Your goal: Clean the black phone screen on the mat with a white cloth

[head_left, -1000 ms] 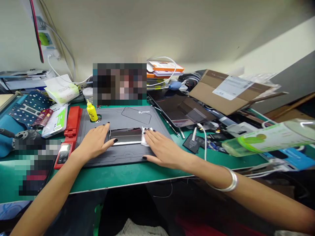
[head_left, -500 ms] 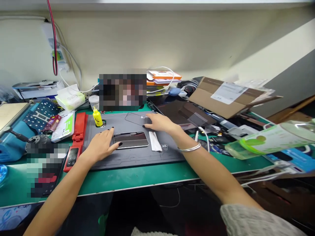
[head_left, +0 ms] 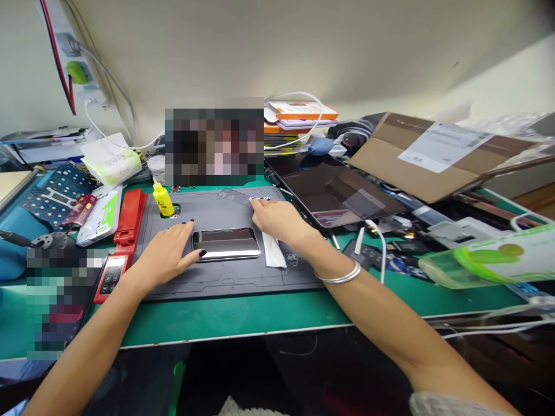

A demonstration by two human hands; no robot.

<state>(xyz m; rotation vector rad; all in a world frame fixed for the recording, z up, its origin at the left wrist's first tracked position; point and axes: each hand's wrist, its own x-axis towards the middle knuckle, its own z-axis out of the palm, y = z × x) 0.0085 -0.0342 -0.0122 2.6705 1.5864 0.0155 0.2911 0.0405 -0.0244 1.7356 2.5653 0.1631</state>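
Touching a crosswise-lying smartphone (head_left: 226, 244) with the left hand (head_left: 165, 257)

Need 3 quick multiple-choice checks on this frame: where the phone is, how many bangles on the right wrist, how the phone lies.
1. Where is the phone?
A. On the tablet
B. On the gray mat
C. On the cardboard box

2. How many bangles on the right hand's wrist?
A. None
B. Two
C. One

3. How does the phone lie?
A. Flat
B. Propped on its edge
C. Held up in the air

1: B, it rests on the mat between the hands.
2: C, a single silver bangle shows.
3: A, it lies flat, the left hand beside it.
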